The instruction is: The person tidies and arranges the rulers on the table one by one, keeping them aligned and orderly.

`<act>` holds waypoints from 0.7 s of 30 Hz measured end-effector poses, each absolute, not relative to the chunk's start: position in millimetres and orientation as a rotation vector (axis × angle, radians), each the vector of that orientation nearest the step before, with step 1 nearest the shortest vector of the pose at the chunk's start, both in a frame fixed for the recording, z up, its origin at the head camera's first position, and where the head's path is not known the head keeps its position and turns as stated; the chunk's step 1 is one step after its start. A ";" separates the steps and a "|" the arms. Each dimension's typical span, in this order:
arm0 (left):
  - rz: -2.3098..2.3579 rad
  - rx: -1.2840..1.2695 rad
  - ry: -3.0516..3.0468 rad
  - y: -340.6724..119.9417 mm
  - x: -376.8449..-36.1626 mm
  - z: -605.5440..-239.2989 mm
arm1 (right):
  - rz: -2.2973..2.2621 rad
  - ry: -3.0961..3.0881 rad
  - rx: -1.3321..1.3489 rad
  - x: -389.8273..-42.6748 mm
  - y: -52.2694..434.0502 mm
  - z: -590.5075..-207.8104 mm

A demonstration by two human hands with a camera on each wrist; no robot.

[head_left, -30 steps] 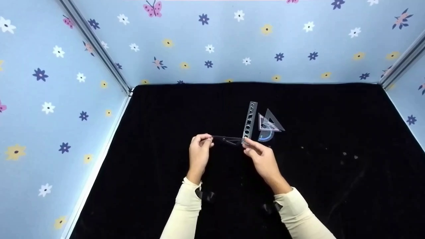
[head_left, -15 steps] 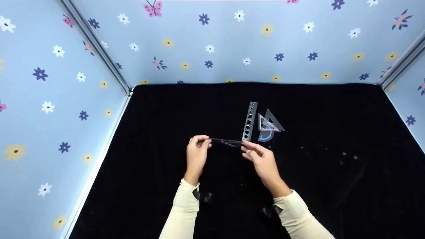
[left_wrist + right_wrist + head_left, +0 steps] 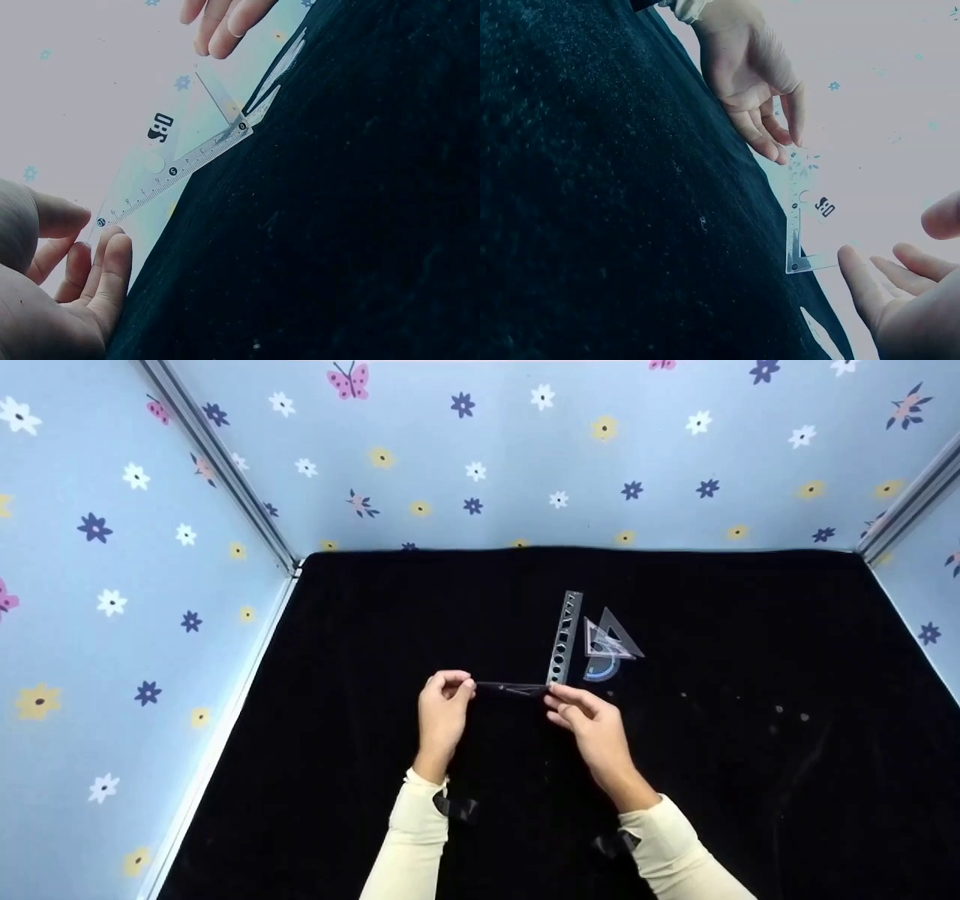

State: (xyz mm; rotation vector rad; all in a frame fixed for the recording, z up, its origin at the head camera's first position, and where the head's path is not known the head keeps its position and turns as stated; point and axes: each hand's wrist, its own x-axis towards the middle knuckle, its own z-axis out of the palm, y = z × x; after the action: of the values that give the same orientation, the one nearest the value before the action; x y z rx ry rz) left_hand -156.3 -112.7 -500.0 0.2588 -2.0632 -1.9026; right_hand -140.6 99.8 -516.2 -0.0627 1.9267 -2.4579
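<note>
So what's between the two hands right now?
In the head view a clear set square spans the gap, pinched at one end by the left hand and at the other by the right hand, above the black cloth.

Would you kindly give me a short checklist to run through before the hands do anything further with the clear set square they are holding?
1. Left hand pinches one end of the clear plastic set square: ok.
2. Right hand grips the other end: cannot tell; in the right wrist view its fingers look spread beside the corner.
3. Set square lifted off the black cloth: ok.
4. Grey stencil ruler lies apart from the held piece: cannot tell; its near end sits close to the right fingertips.
5. Two small clear triangles and blue protractor lie flat beside the ruler: ok.
</note>
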 end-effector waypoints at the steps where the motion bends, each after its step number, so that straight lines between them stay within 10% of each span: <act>1: -1.898 0.266 -2.065 -112.9 -155.9 -500.2 | -2.461 1.922 -0.063 -140.6 99.3 -516.1; 21: -2.074 0.231 -2.058 -126.7 -153.6 -501.4 | -2.521 1.807 -0.061 -137.9 99.3 -521.6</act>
State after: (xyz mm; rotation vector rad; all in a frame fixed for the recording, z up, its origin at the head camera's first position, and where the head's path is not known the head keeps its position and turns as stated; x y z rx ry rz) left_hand -153.6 -126.7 -501.4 0.2310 -2.0579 -2.0739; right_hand -137.9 99.3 -521.6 -0.0608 1.8074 -2.5210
